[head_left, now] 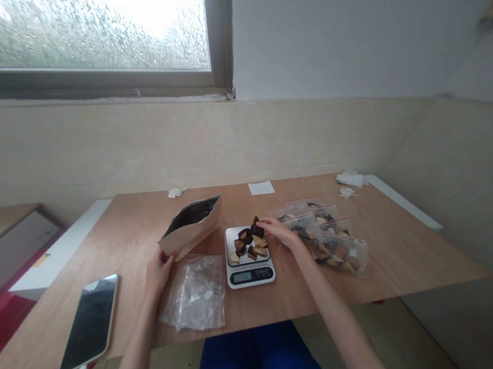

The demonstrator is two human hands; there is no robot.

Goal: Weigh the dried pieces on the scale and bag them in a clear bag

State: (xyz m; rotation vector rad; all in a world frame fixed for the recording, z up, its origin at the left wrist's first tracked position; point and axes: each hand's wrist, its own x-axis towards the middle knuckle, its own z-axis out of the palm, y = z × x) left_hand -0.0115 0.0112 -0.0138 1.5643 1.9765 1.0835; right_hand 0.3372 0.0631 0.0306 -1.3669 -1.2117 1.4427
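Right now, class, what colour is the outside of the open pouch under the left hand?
Tan kraft brown pouch, dark inside; head view.

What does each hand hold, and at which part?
The left hand holds the paper pouch at its bottom corner. The right hand pinches a dark piece over the scale.

We've got one head cam, looking fwd and down over the table (144, 234). Our hands sit mid-frame at arm's length; wall and window (81, 31) beyond them, our lap below. No 2nd view to overlap.
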